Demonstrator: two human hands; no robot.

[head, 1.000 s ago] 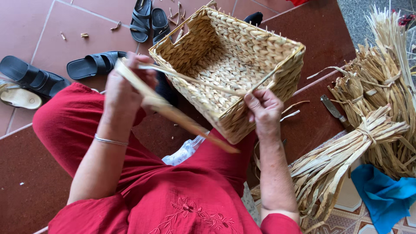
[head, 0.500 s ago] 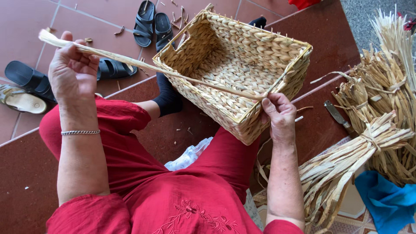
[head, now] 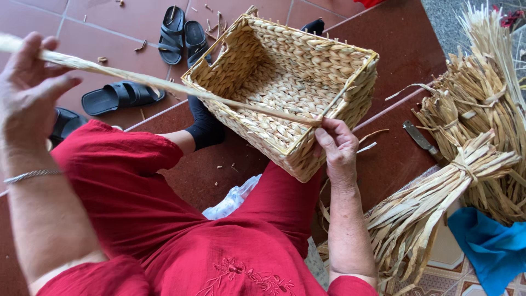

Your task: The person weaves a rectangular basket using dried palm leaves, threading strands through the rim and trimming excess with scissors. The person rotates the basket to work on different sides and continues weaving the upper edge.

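- While the left hand is raised at the far left, its fingers are closed around one end of a long pale straw strand, which runs taut across to the basket.
- At the near rim of the rectangular woven basket, the right hand pinches the strand's other end between thumb and fingers.
- Tilted on the person's red-clad lap, the basket shows its open inside.
- Bundles of dried straw lie to the right, with a knife and a blue cloth near them.
- Black sandals rest on the red floor tiles beyond.
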